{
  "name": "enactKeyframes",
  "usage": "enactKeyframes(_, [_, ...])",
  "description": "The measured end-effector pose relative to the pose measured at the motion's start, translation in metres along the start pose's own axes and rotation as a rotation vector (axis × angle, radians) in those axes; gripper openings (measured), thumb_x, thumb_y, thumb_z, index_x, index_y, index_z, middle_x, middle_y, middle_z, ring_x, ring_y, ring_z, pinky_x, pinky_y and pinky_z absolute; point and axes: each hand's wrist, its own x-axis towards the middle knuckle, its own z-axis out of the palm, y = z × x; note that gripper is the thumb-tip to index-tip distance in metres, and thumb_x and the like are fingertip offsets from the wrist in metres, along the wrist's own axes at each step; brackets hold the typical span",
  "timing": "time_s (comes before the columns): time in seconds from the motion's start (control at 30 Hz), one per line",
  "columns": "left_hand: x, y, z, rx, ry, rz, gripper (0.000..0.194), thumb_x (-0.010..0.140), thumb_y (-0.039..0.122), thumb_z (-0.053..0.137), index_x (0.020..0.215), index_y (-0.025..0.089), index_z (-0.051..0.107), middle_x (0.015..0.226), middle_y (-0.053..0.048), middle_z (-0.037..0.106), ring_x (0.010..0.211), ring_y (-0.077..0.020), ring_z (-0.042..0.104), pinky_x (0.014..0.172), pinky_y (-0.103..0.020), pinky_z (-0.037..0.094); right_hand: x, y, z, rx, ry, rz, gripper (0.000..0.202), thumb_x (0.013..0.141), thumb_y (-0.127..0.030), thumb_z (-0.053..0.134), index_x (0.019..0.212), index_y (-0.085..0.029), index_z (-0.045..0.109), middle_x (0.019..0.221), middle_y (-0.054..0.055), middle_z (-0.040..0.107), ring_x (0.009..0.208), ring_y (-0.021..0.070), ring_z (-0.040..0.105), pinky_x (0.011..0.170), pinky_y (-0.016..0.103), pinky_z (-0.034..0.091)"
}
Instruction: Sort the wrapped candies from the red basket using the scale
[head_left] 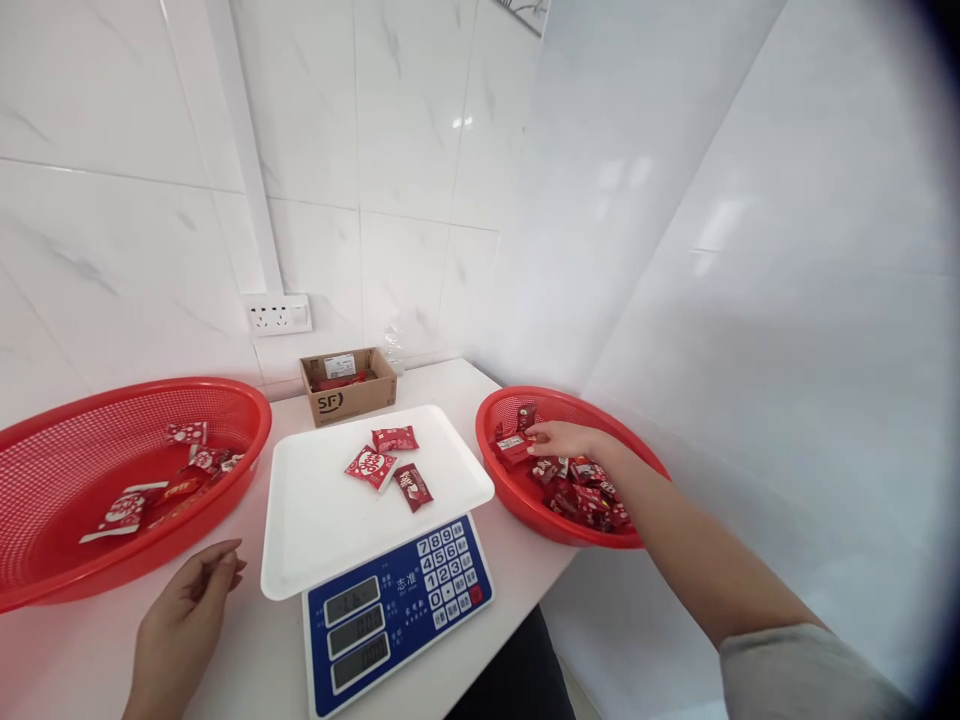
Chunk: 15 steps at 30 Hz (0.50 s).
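Observation:
My right hand [562, 440] reaches into the right red basket [540, 525], its fingertips closed on a red packet [513, 448]. Other small red and brown wrapped snacks [585, 498] lie heaped below that hand. To the left of the scale, my left hand [191, 605] hovers with its fingers curled together and nothing visible in them. Three wrapped snacks rest on the white pan [307, 500] of the digital scale [401, 610]: a patterned square packet [370, 467], a red packet [395, 438] and a darker red one [413, 487].
A larger red basket [251, 440] at the left holds several packets [124, 512]. Behind the scale stands an open cardboard box [356, 400] with red packs inside, beside a clear plastic item [393, 345]. A tiled wall with a socket [277, 315] bounds the white table [457, 380].

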Motion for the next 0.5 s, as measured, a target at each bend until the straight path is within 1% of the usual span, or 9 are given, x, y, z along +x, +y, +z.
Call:
enactKeyframes(0.07, [-0.001,0.005,-0.001,0.013,0.006,-0.017,0.048,0.061,0.055,0.050,0.094,0.021,0.059,0.081,-0.004,0.067,0.078,-0.0253,0.065,0.077,-0.038,0.049,0.010,0.012,0.007,-0.035,-0.012,0.035,0.036,0.075,-0.036,0.063,0.106,-0.018,0.061,0.114,0.008,0.060,0.102,0.0241,0.056,0.088,0.036,0.042])
enactKeyframes(0.17, [-0.005,0.016,-0.002,0.031,0.004,-0.058,0.047,0.058,0.054,0.049,0.090,0.022,0.058,0.082,-0.005,0.066,0.079,-0.0262,0.064,0.081,-0.040,0.047,0.030,0.018,0.025,-0.074,-0.009,0.067,0.039,0.084,-0.036,0.054,0.118,-0.018,0.051,0.125,0.009,0.050,0.109,0.0227,0.051,0.092,0.046,0.040])
enactKeyframes(0.27, [-0.010,0.026,-0.004,0.058,0.004,-0.095,0.047,0.056,0.053,0.048,0.091,0.022,0.058,0.085,-0.005,0.066,0.080,-0.0258,0.064,0.084,-0.040,0.046,0.046,0.016,0.041,-0.093,-0.016,0.074,0.039,0.085,-0.035,0.052,0.121,-0.019,0.048,0.128,0.009,0.047,0.110,0.0233,0.050,0.091,0.047,0.041])
enactKeyframes(0.37, [-0.011,0.027,-0.004,0.052,0.007,-0.093,0.048,0.056,0.053,0.047,0.092,0.021,0.058,0.085,-0.005,0.065,0.081,-0.0251,0.064,0.085,-0.040,0.046,0.052,0.015,0.044,-0.108,-0.053,0.087,0.034,0.086,-0.036,0.051,0.115,-0.017,0.052,0.119,0.008,0.054,0.103,0.0208,0.054,0.087,0.044,0.044])
enactKeyframes(0.43, [-0.009,0.023,-0.004,0.042,0.006,-0.070,0.049,0.057,0.053,0.048,0.092,0.021,0.058,0.083,-0.005,0.065,0.080,-0.0251,0.064,0.083,-0.040,0.047,0.050,0.016,0.040,-0.113,-0.089,0.103,0.029,0.087,-0.038,0.049,0.105,-0.016,0.057,0.108,0.006,0.060,0.093,0.0177,0.058,0.083,0.040,0.047])
enactKeyframes(0.5, [-0.008,0.019,-0.004,0.044,0.002,-0.046,0.049,0.058,0.054,0.048,0.092,0.021,0.058,0.082,-0.005,0.066,0.079,-0.0254,0.064,0.082,-0.040,0.048,0.046,0.014,0.035,-0.105,-0.114,0.095,0.029,0.087,-0.040,0.047,0.097,-0.016,0.060,0.099,0.005,0.063,0.086,0.0158,0.060,0.079,0.037,0.048])
